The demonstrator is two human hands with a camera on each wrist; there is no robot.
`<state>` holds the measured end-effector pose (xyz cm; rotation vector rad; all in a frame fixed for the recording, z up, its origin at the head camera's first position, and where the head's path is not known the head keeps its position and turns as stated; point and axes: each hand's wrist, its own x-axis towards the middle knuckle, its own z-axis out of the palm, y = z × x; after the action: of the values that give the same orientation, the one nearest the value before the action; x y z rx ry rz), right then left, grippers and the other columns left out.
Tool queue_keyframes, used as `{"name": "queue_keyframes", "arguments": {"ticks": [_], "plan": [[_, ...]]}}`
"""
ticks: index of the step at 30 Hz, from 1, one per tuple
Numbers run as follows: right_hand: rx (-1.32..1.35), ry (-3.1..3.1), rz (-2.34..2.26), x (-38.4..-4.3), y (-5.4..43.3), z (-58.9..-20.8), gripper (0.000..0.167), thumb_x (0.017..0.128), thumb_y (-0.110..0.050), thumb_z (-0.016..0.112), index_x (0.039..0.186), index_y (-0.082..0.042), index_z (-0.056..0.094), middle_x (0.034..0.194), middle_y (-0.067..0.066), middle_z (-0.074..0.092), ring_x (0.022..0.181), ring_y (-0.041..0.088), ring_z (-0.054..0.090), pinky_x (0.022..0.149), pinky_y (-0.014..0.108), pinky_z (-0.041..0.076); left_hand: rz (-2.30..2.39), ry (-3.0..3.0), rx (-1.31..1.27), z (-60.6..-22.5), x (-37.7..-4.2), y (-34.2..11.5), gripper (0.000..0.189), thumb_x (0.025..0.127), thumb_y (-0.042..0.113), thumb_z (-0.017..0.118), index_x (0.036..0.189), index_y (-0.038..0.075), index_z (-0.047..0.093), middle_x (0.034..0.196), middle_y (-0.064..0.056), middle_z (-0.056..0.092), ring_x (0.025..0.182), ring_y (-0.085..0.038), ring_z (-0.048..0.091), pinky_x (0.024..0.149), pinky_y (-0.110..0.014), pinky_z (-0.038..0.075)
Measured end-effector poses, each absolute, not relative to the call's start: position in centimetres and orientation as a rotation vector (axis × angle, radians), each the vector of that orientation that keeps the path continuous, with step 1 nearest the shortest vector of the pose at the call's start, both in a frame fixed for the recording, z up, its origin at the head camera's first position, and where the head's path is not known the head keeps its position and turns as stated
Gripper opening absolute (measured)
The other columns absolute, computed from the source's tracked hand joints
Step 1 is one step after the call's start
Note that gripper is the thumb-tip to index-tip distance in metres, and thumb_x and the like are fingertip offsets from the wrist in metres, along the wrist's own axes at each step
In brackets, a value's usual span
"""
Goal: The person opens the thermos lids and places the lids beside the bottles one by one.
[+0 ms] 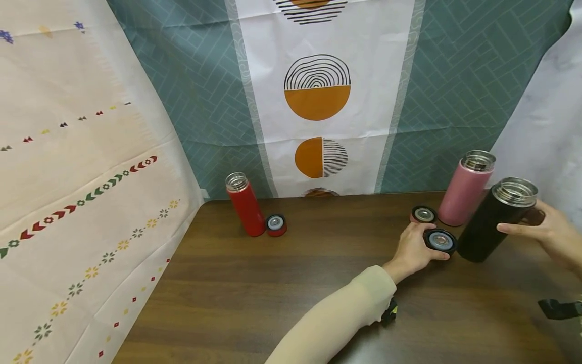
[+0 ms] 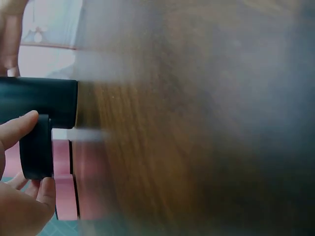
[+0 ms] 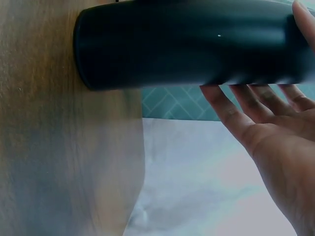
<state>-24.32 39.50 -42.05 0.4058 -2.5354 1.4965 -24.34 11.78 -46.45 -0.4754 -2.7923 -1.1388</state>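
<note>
My left hand (image 1: 411, 250) pinches a black lid (image 1: 440, 240) between thumb and fingers, its grey inner side facing up. In the left wrist view this lid (image 2: 36, 147) is held a little above the table. Just right of it an open black vacuum bottle (image 1: 493, 222) with a steel mouth stands upright. My right hand (image 1: 547, 232) holds that bottle from the right, thumb on the near side and fingers reaching behind it. In the right wrist view the fingertips meet the black bottle's side (image 3: 187, 44).
An open pink bottle (image 1: 466, 189) stands behind the black one, with its pink lid (image 1: 423, 215) beside it. At the far left an open red bottle (image 1: 247, 210) stands next to its red lid (image 1: 276, 225). Cloth hangs behind the wooden table (image 1: 273, 293).
</note>
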Motion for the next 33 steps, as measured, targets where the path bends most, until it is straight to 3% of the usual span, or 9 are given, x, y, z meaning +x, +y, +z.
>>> {"name": "queue_keyframes", "arguments": {"ticks": [6, 15, 25, 33], "plan": [[0.434, -2.546, 1.486, -24.4, 39.6, -42.0, 0.060, 0.092, 0.007, 0.071, 0.138, -0.028, 0.053, 0.112, -0.021, 0.068, 0.098, -0.005, 0.065, 0.080, 0.010, 0.046, -1.137, -2.816, -0.407, -46.7, -24.6, 12.5, 0.069, 0.069, 0.032, 0.100, 0.130, 0.025, 0.070, 0.126, 0.012, 0.062, 0.118, -0.002, 0.056, 0.097, -0.014, 0.042], [0.463, -2.533, 1.609, -24.5, 39.7, -42.3, 0.066, 0.094, 0.013, 0.063, 0.137, -0.036, 0.050, 0.114, -0.019, 0.068, 0.101, -0.004, 0.063, 0.080, 0.010, 0.047, -1.105, -2.850, -0.371, -47.0, -25.2, 12.7, 0.069, 0.068, 0.032, 0.101, 0.129, 0.026, 0.070, 0.128, 0.012, 0.063, 0.120, -0.003, 0.056, 0.098, -0.015, 0.043], [0.514, -2.506, 1.792, -24.9, 40.3, -42.5, 0.064, 0.097, 0.014, 0.056, 0.142, -0.031, 0.047, 0.120, -0.014, 0.067, 0.106, -0.002, 0.062, 0.082, 0.011, 0.048, -1.064, -2.897, -0.361, -47.5, -25.5, 13.5, 0.067, 0.069, 0.034, 0.100, 0.129, 0.029, 0.069, 0.128, 0.014, 0.061, 0.120, -0.003, 0.055, 0.095, -0.015, 0.044], [0.515, -2.463, 1.807, -25.2, 40.3, -42.3, 0.063, 0.096, 0.016, 0.057, 0.139, -0.029, 0.053, 0.119, -0.013, 0.069, 0.105, -0.001, 0.064, 0.082, 0.011, 0.049, -1.062, -2.925, -0.334, -47.6, -25.5, 13.7, 0.068, 0.069, 0.034, 0.100, 0.129, 0.030, 0.068, 0.126, 0.014, 0.060, 0.119, -0.004, 0.055, 0.094, -0.016, 0.044]]}}
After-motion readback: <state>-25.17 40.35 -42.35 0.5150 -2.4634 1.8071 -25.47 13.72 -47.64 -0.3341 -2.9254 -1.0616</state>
